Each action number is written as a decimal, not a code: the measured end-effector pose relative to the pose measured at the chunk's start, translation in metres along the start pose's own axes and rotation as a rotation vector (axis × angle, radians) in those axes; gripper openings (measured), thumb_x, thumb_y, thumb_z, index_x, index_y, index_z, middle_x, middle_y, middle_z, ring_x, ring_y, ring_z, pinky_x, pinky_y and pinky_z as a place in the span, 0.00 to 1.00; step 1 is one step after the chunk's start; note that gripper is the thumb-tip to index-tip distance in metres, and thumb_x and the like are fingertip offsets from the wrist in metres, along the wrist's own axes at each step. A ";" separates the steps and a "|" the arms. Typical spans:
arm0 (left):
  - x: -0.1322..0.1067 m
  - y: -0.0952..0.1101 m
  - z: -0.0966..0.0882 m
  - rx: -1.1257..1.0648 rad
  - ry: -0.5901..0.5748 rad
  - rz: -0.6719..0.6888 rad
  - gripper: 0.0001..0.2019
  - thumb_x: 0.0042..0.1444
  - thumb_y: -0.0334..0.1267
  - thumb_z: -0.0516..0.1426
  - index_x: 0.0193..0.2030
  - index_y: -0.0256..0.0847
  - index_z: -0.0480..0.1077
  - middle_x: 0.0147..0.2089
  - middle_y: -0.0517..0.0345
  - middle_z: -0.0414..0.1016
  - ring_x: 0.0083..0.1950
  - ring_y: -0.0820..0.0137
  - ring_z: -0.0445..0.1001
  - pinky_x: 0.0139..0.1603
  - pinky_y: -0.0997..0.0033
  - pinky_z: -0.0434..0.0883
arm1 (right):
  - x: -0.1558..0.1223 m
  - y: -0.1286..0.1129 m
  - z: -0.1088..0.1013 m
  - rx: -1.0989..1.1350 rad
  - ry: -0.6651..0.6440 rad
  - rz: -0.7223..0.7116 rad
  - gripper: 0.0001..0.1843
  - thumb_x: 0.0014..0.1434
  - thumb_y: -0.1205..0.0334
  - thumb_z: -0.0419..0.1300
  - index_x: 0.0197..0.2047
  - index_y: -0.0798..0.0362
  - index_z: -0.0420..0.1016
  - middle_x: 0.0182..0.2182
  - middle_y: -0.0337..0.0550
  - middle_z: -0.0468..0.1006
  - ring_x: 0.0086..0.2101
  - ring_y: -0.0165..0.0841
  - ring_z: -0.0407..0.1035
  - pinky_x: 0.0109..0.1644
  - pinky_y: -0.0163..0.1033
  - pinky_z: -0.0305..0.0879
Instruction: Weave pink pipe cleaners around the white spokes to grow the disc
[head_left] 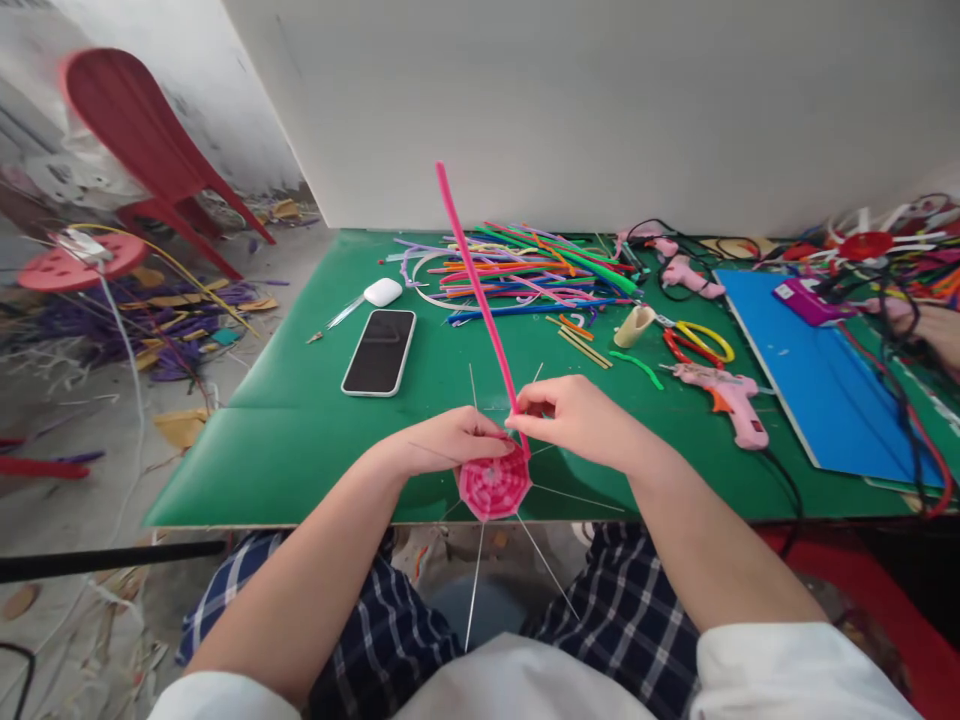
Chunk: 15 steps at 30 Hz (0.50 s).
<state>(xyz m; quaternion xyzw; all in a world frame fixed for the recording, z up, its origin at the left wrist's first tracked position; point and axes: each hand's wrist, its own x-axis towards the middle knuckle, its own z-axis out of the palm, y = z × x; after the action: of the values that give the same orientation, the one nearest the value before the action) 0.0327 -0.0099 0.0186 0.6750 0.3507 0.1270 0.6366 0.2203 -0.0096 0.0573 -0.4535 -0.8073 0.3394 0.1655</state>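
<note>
A pink disc woven around thin wire spokes [495, 485] is at the table's front edge, its bare wires fanning outward. My left hand [457, 438] is closed on the disc's upper left rim, with the thumb lying across it. My right hand [574, 415] pinches a long pink pipe cleaner [480, 290] just above the disc's upper right rim. The pipe cleaner's free length rises up and to the left over the table. Its lower end meets the disc's right edge. My right fingertips are close to my left thumb.
Behind the hands lies a pile of coloured pipe cleaners [525, 270]. A phone [379, 352] and a white earbud case [383, 291] lie left. Rightward are pliers [701, 342], a pink glue gun [731, 400] with a cord, a blue board [825, 390] and another person's hand [934, 335].
</note>
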 end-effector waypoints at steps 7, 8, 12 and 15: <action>-0.012 0.008 -0.007 -0.093 -0.153 -0.032 0.13 0.54 0.43 0.55 0.38 0.38 0.78 0.29 0.56 0.76 0.27 0.72 0.68 0.29 0.75 0.66 | -0.011 0.012 -0.028 0.424 -0.104 0.076 0.07 0.46 0.59 0.65 0.26 0.54 0.75 0.22 0.38 0.73 0.25 0.27 0.65 0.27 0.33 0.59; -0.013 0.008 -0.007 -0.094 -0.192 -0.035 0.14 0.54 0.43 0.55 0.39 0.38 0.78 0.29 0.56 0.76 0.27 0.73 0.68 0.28 0.75 0.66 | -0.010 0.014 -0.030 0.468 -0.131 0.072 0.07 0.46 0.60 0.65 0.26 0.54 0.75 0.22 0.38 0.73 0.25 0.27 0.65 0.27 0.32 0.60; -0.014 0.006 -0.005 -0.091 -0.327 0.013 0.14 0.55 0.42 0.55 0.39 0.37 0.78 0.27 0.56 0.75 0.25 0.74 0.66 0.26 0.76 0.65 | 0.000 0.027 -0.018 0.685 -0.261 0.056 0.06 0.44 0.62 0.67 0.26 0.55 0.76 0.18 0.36 0.72 0.19 0.23 0.61 0.19 0.29 0.54; -0.015 0.006 -0.006 -0.086 -0.318 0.062 0.15 0.56 0.42 0.54 0.39 0.35 0.77 0.29 0.55 0.75 0.27 0.74 0.67 0.28 0.76 0.66 | 0.011 0.034 0.003 0.894 -0.231 0.063 0.07 0.44 0.63 0.67 0.25 0.57 0.74 0.16 0.35 0.71 0.17 0.22 0.60 0.17 0.27 0.53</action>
<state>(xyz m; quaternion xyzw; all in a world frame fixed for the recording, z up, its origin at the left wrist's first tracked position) 0.0201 -0.0143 0.0294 0.6692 0.2188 0.0527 0.7081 0.2338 0.0105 0.0308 -0.3213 -0.5807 0.7074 0.2431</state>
